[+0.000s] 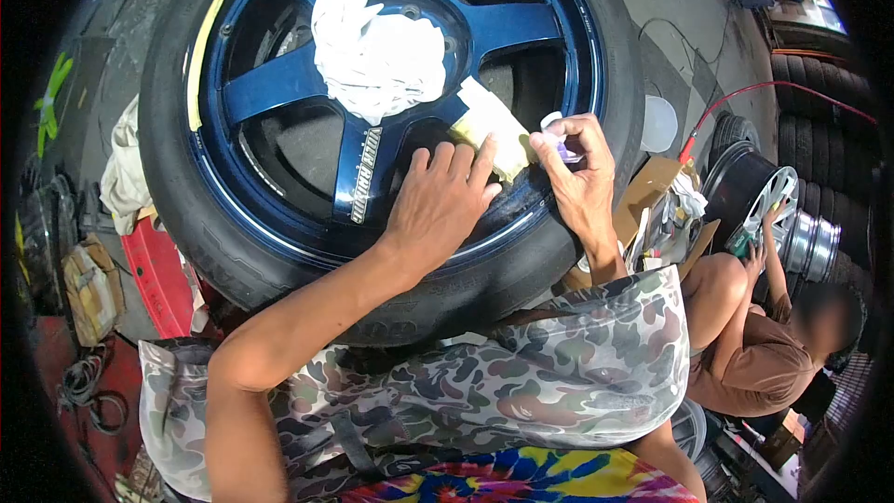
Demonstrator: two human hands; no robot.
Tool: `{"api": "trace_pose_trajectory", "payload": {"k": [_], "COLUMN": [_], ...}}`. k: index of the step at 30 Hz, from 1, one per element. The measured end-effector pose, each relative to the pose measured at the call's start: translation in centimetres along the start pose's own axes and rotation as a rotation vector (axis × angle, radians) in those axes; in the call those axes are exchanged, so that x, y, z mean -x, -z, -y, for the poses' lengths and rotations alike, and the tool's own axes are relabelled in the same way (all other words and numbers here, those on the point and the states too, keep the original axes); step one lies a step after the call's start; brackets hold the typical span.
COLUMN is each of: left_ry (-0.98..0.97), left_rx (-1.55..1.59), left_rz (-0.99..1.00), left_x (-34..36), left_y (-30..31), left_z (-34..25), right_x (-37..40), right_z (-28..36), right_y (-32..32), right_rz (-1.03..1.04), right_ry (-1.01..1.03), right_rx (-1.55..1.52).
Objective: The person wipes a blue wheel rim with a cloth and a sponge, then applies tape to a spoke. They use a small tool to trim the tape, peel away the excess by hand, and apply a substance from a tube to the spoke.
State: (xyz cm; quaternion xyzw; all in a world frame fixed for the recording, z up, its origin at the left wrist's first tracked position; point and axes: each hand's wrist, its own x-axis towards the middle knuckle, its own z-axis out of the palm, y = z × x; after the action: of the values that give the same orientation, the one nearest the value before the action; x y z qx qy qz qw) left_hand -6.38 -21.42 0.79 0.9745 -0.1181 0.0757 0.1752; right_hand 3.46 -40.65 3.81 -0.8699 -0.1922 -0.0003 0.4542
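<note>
A blue alloy wheel (279,84) in its black tyre (200,233) lies flat in front of my knees. Over one spoke at the right sits a pale yellow masked piece (498,130). My left hand (442,196) rests over the wheel with fingers apart, the index finger on the yellow piece's edge; nothing is in its grasp. Just right of that piece, my right hand (585,168) pinches a small white and purple object (557,135), whose kind I cannot make out. A bunched white cloth (382,56) covers much of the hub.
Yellow tape (200,65) follows the rim's left side. A cardboard box (643,191) with crumpled contents and a white tub (659,124) stand right of the tyre. Further right, a crouching person (759,354) handles a silver wheel (778,200). Stacked tyres (810,121) line the back.
</note>
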Motion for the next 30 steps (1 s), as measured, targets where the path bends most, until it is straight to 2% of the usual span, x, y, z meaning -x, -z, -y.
{"api": "trace_pose_trajectory", "payload": {"k": [2, 4, 6, 12, 15, 19, 21, 23, 25, 26, 27, 28, 30], "left_ry": [-0.015, -0.029, -0.054, -0.025, 0.015, 0.125, 0.022, 0.052, 0.051, 0.041, 0.153, 0.143, 0.247], "left_rx": [0.008, 0.018, 0.066, 0.072, -0.018, 0.044, 0.148, 0.226, 0.167, 0.041, 0.031, -0.025, -0.098], "left_rz": [-0.012, -0.022, 0.040, 0.010, 0.008, -0.014, -0.241, -0.377, -0.520, -0.588, -0.514, -0.560, -0.541], "left_x": [0.2, 0.5, 0.9, 1.3, 0.9, -0.1, -0.9, -2.2, -3.4, -3.8, -3.8, -3.9, -3.3], "left_y": [-0.1, -0.1, 0.2, 0.0, 0.3, 0.9, 2.5, 4.0, 5.6, 6.1, 7.6, 7.7, 7.7], "left_z": [-0.2, -0.5, -0.8, -0.2, 0.4, 1.8, 2.9, 4.6, 7.5, 9.2, 9.9, 12.0, 15.5], "right_x": [0.0, 0.0, 0.1, 0.7, 1.0, 1.6, 1.5, 1.4, 1.1, 1.1, 1.1, 1.3, 1.2], "right_z": [0.3, 0.4, 0.8, 1.1, 1.4, 0.8, 0.4, 0.4, 1.3, 1.2, 1.3, 1.3, 1.4], "right_y": [0.1, 0.2, 0.2, 0.0, 0.6, 1.0, 1.2, 1.2, 0.8, 0.8, 1.2, 1.6, 1.8], "right_rz": [0.025, 0.066, 0.072, 0.088, 0.247, 0.345, 0.370, 0.392, 0.431, 0.445, 0.438, 0.473, 0.499], "right_ry": [-0.017, 0.082, 0.104, 0.169, 0.254, 0.289, 0.321, 0.343, 0.432, 0.438, 0.440, 0.441, 0.447], "right_rx": [0.036, 0.105, 0.133, 0.237, 0.427, 0.518, 0.498, 0.481, 0.511, 0.551, 0.546, 0.573, 0.600]}}
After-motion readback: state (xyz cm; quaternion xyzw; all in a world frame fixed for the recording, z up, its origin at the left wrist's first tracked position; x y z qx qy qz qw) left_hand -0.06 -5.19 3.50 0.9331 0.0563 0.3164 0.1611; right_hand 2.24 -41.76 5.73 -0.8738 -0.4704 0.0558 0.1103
